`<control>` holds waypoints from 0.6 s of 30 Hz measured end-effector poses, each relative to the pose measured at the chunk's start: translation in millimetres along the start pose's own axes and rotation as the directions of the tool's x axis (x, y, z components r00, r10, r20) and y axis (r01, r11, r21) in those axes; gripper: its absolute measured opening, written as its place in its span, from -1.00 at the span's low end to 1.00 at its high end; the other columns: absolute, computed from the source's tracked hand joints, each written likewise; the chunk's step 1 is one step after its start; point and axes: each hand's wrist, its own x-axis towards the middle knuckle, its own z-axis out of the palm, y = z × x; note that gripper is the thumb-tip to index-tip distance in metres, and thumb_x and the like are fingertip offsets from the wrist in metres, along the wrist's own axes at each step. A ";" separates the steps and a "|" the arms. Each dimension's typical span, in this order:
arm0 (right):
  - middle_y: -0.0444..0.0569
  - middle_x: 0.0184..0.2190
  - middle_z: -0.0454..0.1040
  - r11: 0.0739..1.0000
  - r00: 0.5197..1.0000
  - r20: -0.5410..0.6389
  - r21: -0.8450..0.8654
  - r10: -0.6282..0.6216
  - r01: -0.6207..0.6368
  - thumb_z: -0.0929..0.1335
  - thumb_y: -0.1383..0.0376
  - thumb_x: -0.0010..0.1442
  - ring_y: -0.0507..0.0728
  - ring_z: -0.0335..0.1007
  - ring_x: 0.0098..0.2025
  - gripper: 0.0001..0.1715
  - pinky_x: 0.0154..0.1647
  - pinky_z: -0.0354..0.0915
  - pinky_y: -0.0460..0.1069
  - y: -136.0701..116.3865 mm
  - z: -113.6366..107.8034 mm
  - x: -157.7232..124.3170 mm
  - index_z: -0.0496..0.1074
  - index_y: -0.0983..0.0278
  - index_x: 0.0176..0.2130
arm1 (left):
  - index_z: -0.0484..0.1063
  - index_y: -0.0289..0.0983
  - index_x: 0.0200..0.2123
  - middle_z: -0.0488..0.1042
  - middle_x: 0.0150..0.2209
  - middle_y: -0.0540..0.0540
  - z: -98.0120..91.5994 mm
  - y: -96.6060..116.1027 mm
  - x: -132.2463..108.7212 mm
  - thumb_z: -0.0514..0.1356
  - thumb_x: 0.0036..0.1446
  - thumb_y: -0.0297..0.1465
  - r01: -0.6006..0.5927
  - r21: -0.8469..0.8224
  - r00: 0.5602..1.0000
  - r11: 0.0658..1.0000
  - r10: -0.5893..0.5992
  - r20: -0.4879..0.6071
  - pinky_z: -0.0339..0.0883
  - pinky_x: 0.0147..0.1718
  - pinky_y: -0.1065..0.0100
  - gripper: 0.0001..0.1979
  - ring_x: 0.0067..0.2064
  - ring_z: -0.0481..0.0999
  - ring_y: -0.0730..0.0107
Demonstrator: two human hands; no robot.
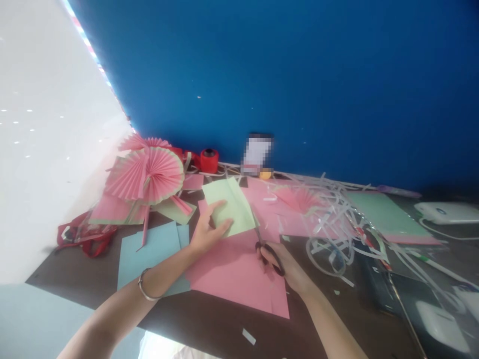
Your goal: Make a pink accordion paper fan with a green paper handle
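My left hand (210,225) grips a folded sheet of light green paper (234,207) by its left side, thumb in front. In my right hand (279,262) is a pair of scissors (275,258) with dark handles, its blades pointing up at the green paper's lower right edge. Whether the blades are cutting into the paper cannot be made out. Beneath both hands lies a large pink sheet (239,276). Blue paper sheets (149,254) rest to the left of it, partly behind my left forearm.
Pleated pink paper fans (149,174) stand at the back left, near a red tape dispenser (209,160). A phone (257,153) leans against the blue wall. Tangled white paper strips (329,219) cover the right side, beside green sheets (385,214) and a white case (441,324).
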 end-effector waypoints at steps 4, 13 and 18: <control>-0.13 -0.70 0.31 1.000 1.000 -0.005 0.000 0.005 -0.005 0.24 -0.10 0.09 -0.02 0.13 -0.67 -0.48 -0.64 0.02 -0.09 -0.1 0.0 0.2 0.28 0.30 -0.54 | 0.31 -0.16 0.00 0.34 0.06 -0.11 -0.9 0.5 0.4 0.25 -0.03 -0.29 -0.019 0.028 1.000 0.999 0.019 0.005 0.24 0.03 0.26 -0.53 0.08 0.33 0.22; -0.14 -0.70 0.29 1.000 1.000 0.014 -0.024 0.012 -0.011 0.23 -0.08 0.12 -0.03 0.11 -0.66 -0.49 -0.65 -0.02 -0.09 -0.1 -1.7 -0.8 0.27 0.29 -0.53 | 0.30 -0.16 0.02 0.35 0.04 -0.12 -0.8 -0.8 0.0 0.24 -0.02 -0.27 -0.012 0.008 1.000 1.000 0.012 0.006 0.32 -0.08 0.28 -0.52 0.00 0.39 0.23; -0.13 -0.69 0.28 0.999 1.000 0.021 -0.034 -0.001 0.001 0.22 -0.07 0.13 -0.02 0.15 -0.64 -0.48 -0.66 -0.02 -0.09 -0.5 -1.8 -0.5 0.27 0.29 -0.55 | 0.30 -0.18 0.02 0.35 0.05 -0.13 -2.1 1.4 -0.1 0.25 -0.02 -0.29 0.005 0.055 1.000 0.998 -0.005 0.006 0.33 -0.09 0.28 -0.51 0.01 0.39 0.20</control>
